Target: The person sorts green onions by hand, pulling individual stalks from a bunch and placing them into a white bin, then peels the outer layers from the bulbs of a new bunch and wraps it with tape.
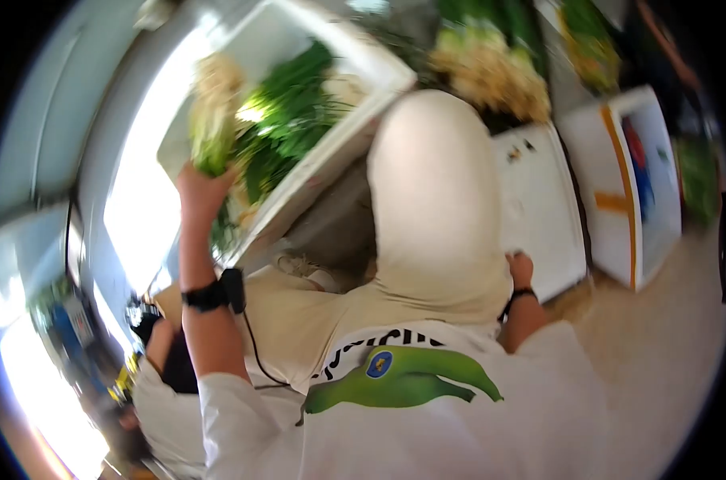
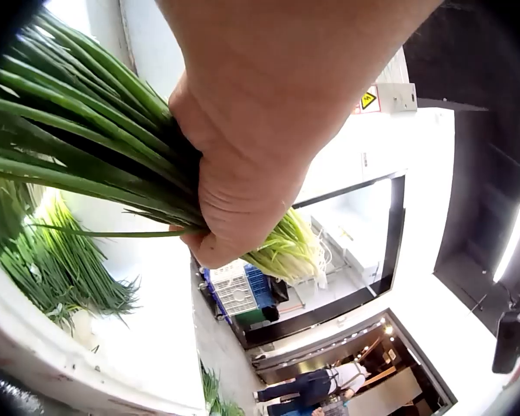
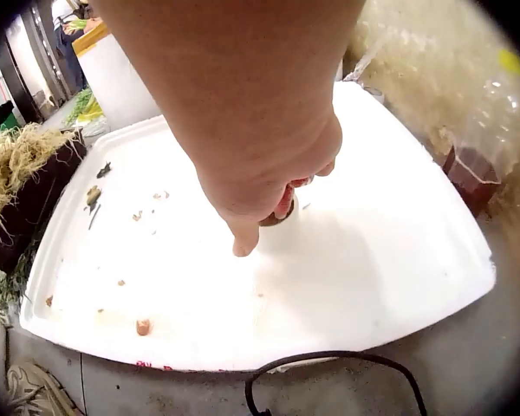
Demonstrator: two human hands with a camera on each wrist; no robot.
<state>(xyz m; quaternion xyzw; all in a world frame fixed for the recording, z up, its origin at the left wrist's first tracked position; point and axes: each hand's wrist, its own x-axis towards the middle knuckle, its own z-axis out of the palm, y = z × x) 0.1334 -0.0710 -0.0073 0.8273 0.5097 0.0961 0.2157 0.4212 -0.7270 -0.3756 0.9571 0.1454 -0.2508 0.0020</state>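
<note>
My left hand (image 1: 205,190) grips a bunch of scallions (image 1: 214,108), raised over a white foam box (image 1: 391,68). In the left wrist view, the scallions' long green leaves (image 2: 87,130) spread left of the hand; their pale, rooted ends (image 2: 299,251) stick out on the right. More scallions (image 1: 295,100) lie in the box. My right hand (image 3: 269,178) is low over a white foam lid (image 3: 182,303), its fingers curled about a small round thing with a brown rim (image 3: 279,218), mostly hidden by the hand.
Bunches of rooted scallions (image 1: 491,76) lie beyond my knee. A taped foam box (image 1: 611,160) stands at the right. Small brown scraps (image 3: 143,328) litter the lid, and a black cable (image 3: 329,355) loops at its near edge. Another person (image 1: 163,408) sits at my left.
</note>
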